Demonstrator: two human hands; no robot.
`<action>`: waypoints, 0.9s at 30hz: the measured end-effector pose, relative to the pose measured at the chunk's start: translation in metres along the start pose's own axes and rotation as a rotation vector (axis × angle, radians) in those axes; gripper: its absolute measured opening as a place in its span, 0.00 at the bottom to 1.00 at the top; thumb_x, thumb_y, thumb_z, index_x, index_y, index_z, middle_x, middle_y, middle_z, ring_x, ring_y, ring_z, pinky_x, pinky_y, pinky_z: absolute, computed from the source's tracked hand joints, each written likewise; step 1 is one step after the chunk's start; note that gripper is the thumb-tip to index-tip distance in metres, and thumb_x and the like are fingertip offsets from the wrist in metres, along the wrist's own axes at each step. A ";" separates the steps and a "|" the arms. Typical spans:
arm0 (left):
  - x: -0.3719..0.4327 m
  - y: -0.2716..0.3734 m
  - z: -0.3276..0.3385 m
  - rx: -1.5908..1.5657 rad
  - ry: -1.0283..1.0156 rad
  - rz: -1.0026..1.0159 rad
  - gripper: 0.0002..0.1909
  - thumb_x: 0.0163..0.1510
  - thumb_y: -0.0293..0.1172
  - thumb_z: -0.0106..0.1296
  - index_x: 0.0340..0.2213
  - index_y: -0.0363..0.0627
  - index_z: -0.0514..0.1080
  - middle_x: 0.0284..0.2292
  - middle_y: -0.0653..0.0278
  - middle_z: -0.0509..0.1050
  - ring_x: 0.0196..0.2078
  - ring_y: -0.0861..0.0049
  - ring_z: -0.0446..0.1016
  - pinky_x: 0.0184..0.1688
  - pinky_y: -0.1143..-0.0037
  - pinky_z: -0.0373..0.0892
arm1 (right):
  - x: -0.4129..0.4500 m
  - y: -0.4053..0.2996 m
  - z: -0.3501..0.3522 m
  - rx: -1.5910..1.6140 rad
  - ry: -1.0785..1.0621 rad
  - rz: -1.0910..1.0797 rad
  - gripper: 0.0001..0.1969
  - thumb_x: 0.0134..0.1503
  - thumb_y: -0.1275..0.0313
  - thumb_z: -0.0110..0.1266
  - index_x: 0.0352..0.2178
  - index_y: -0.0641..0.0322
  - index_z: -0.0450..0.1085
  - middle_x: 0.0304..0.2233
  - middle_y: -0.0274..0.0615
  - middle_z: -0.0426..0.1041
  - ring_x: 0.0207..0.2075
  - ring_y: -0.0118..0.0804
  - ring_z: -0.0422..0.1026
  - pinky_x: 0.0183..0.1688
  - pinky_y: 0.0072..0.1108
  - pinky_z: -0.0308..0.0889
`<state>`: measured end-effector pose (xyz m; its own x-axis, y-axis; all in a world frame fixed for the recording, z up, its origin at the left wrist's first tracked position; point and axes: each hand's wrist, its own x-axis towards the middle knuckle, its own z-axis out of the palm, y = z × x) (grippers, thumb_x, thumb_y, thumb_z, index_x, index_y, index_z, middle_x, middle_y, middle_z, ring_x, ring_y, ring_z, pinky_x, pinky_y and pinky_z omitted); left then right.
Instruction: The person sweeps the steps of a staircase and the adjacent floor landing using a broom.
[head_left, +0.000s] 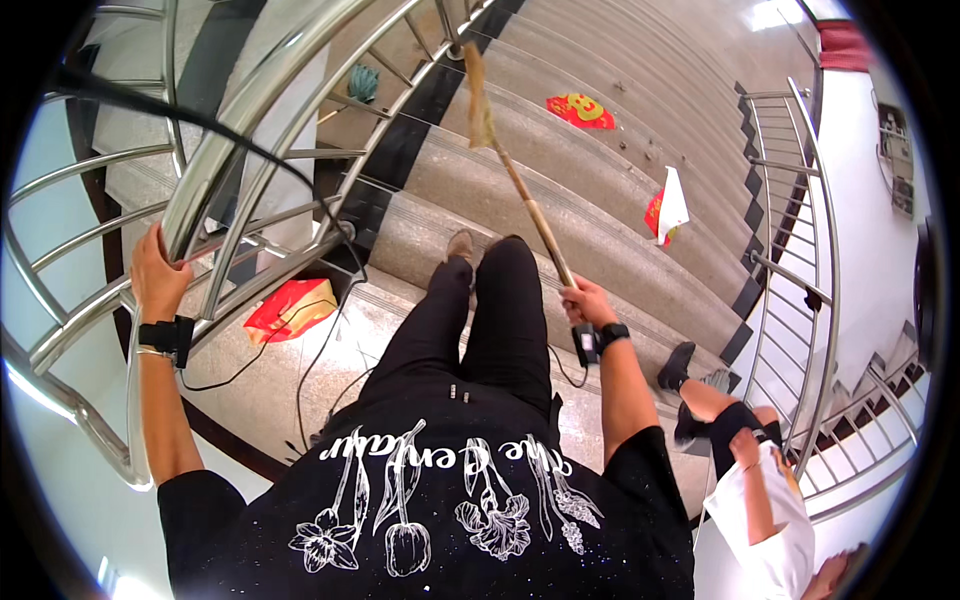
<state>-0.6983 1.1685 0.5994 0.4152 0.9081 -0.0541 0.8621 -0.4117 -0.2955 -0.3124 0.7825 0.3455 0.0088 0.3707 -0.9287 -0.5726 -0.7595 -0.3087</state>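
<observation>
My left hand (161, 274) is wrapped around the end of the steel handrail (196, 187) at the left. On the right, my right hand (589, 301) grips the wooden handle of a broom (541, 221); its straw-coloured head (478, 97) points up the picture, over the stone stairs (442, 161) near the railing. A crumpled red and yellow plastic bag (291, 309) lies by the foot of the railing, below my left hand. Farther down the steps are a red piece with yellow print (581, 111) and a red and white piece (667, 208), with small bits of litter around them.
Another person (757, 480) in a white shirt and black shorts is at the lower right, beside the right-hand railing (821, 225). Black cables (341, 300) hang near my left side and trail by my legs. A green mop head (363, 82) shows beyond the left railing.
</observation>
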 end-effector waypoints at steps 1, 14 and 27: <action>0.003 0.000 0.002 -0.032 0.002 -0.004 0.30 0.26 0.25 0.50 0.38 0.42 0.58 0.32 0.58 0.64 0.36 0.65 0.61 0.39 0.73 0.58 | -0.013 0.005 -0.014 0.025 0.025 0.012 0.04 0.42 0.73 0.46 0.20 0.57 0.59 0.11 0.28 0.57 0.08 0.17 0.52 0.08 0.10 0.46; 0.014 -0.029 0.049 -0.040 0.048 -0.057 0.27 0.26 0.28 0.52 0.35 0.43 0.60 0.31 0.61 0.64 0.36 0.69 0.62 0.38 0.74 0.58 | -0.209 -0.100 -0.084 -0.142 0.233 0.239 0.05 0.42 0.78 0.44 0.24 0.64 0.60 0.10 0.30 0.55 0.07 0.17 0.51 0.06 0.09 0.45; 0.000 -0.015 0.016 0.064 0.104 -0.002 0.27 0.25 0.31 0.56 0.32 0.43 0.59 0.28 0.63 0.63 0.32 0.68 0.62 0.34 0.73 0.59 | 0.107 -0.048 0.065 0.977 -0.679 0.549 0.12 0.48 0.72 0.41 0.36 0.63 0.55 0.11 0.26 0.50 0.08 0.15 0.48 0.07 0.07 0.44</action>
<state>-0.7156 1.1763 0.5888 0.4439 0.8949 0.0445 0.8440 -0.4010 -0.3562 -0.3376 0.8937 0.2742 -0.6624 0.5501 -0.5086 -0.7262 -0.3045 0.6164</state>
